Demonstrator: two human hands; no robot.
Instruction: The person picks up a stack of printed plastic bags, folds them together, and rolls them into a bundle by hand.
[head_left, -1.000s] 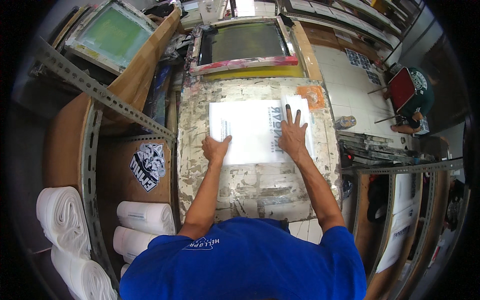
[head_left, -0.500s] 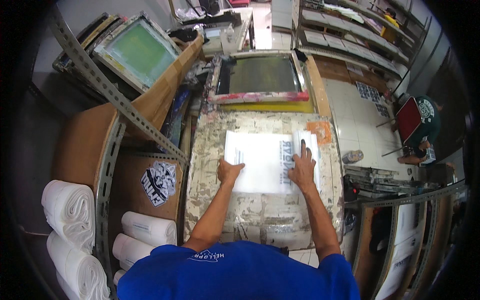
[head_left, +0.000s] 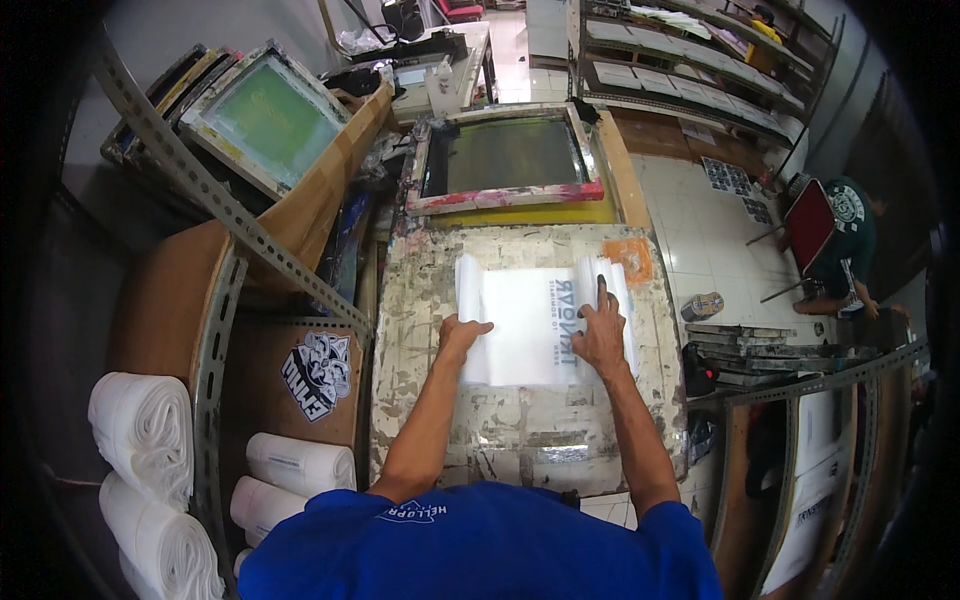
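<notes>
Head view, looking down. Centre of frame: the white bag (head_left: 530, 325) lies flat on my paint-spattered bench (head_left: 420, 400), its printed side up and its left and right edges slightly curled.

My left hand (head_left: 462, 335) rests on the bag's left edge, fingers bent loosely over the margin; whether it pinches the film or only presses on it I cannot tell.

My right hand (head_left: 602, 335) lies open and flat on the bag's right part, over the dark print, with the index finger stretched toward the top of the frame. It grips nothing.

An orange patch (head_left: 628, 257) marks the bench just beyond the bag's upper right corner.

Above centre: the printing screen (head_left: 505, 160) in its stained frame stands raised at the far edge of the bench, apart from the bag.

Upper left: a second screen (head_left: 265, 118) with green mesh leans among others.

Lower left: rolls (head_left: 140, 430) of white material lie stacked beside a slotted metal rail (head_left: 215, 365).

Far right: another person (head_left: 845, 235) in a green shirt crouches on the tiled floor (head_left: 690, 215), well apart from the bench.
</notes>
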